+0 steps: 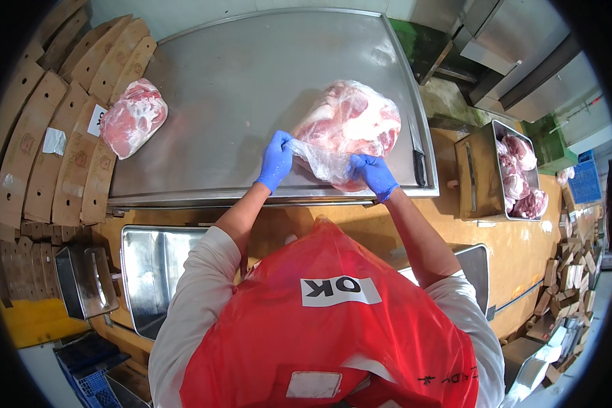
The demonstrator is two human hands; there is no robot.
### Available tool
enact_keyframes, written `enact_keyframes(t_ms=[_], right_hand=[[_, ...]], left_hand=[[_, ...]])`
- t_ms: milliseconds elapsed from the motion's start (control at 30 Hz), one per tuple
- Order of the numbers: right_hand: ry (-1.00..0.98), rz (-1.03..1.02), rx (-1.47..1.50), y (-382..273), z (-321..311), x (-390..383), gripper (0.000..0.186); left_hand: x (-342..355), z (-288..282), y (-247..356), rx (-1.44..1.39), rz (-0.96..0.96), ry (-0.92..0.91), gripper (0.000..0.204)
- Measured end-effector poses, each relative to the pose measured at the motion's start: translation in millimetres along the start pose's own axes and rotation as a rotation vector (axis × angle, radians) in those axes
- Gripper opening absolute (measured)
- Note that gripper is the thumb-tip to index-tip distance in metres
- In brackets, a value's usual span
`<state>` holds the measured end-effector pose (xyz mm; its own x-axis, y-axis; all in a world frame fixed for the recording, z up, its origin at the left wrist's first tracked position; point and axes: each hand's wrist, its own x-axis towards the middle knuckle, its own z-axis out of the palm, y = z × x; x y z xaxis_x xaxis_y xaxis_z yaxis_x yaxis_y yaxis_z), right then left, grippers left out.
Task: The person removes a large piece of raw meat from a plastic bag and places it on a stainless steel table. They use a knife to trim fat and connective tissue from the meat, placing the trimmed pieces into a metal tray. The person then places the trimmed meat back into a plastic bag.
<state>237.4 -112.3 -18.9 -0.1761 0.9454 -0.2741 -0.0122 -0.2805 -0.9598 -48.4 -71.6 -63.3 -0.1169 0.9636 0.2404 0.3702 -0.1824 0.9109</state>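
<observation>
Big stainless steel table [211, 81], cardboard boxes [71, 146] lined up along its left. Plastic-wrapped raw meat cut [357, 119] sits toward the front right; another raw cut [134, 119] is by the boxes. Gloved left hand [276, 162] and right hand [375, 177] both pinch the loose plastic [319, 162], black-handled knife [419, 166] nearby.

Person wears thin blue gloves [276, 162], white sleeves [196, 292] ending near the elbows, glossy red apron [333, 333]. White rectangular label [341, 300] with bold black lettering on it; black handwritten marks [449, 378] lower right, pale rectangular patch [314, 385] lower centre.
</observation>
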Motion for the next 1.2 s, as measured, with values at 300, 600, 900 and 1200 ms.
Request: enact_keyframes(t_ms=[300,600,900,1200], right_hand=[[0.220,-0.069,0.026,21,-70,24,0.027],[0.228,-0.225,-0.022,12,-75,-6,0.024],[-0.059,-0.123,-0.274,40,-70,-51,0.024],[0.132,-0.100,-0.172,40,-108,2,0.025]], left_hand=[[-8,14,30,-0.300,-0.202,-0.367,0.014],[-20,-14,87,-0.367,-0.137,-0.510,0.020],[-46,-55,52,-0.103,-0.245,-1.109,0.028],[105,14,62,0.448,0.166,-0.235,0.064]])
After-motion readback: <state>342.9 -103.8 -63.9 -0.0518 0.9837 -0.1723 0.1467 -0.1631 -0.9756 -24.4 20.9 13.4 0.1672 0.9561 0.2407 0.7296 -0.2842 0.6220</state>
